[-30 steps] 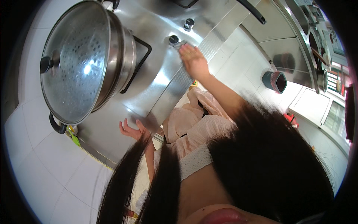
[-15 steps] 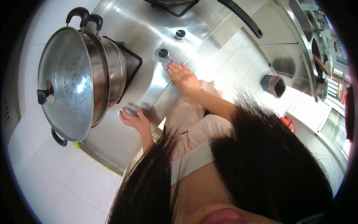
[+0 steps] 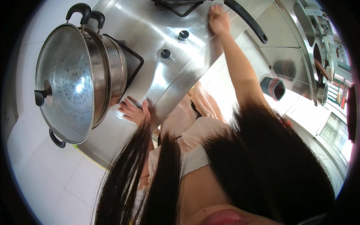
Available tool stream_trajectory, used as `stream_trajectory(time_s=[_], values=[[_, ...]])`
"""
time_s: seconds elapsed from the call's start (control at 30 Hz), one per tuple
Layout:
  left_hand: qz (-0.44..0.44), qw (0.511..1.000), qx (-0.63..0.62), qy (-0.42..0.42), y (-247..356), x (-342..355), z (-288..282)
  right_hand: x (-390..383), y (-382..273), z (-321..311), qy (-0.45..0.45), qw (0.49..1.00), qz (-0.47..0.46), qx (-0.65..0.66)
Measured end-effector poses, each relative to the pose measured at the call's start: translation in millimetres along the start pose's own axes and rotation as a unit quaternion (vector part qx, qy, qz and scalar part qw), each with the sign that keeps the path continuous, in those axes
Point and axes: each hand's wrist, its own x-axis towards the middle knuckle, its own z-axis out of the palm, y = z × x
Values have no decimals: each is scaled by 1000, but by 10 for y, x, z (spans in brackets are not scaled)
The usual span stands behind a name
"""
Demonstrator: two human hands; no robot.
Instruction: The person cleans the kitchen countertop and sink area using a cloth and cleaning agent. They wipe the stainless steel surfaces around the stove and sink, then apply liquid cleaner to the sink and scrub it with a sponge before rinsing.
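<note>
Wiping the steel stove top (image 3: 131, 26), seemingly: my right hand (image 3: 219, 19) is curling near the black handle (image 3: 249, 19), I can't tell around what; my left hand (image 3: 135, 112) is lying fingers apart beside the lidded pot (image 3: 67, 93). Next stroke's needing handle clearance.

I see the pot (image 3: 117, 62) standing on the stove (image 3: 144, 32), with the lid (image 3: 67, 90) upon it. Close to the right of the pot is the left hand (image 3: 135, 113). Farther right from the pot are two knobs (image 3: 165, 54), then the right hand (image 3: 219, 21) near a handle (image 3: 248, 19); farther still, a bin (image 3: 268, 86) on the floor (image 3: 252, 56).
</note>
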Motion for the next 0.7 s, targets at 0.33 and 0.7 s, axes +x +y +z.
stream_trajectory(time_s=[0.33,0.7], values=[[5,1000,-11,-15,74,-32,-51,-578,32,-336,-32,989,-141,13],[39,999,25,-3,92,19,13,-160,-163,-35,-31,994,-107,12]])
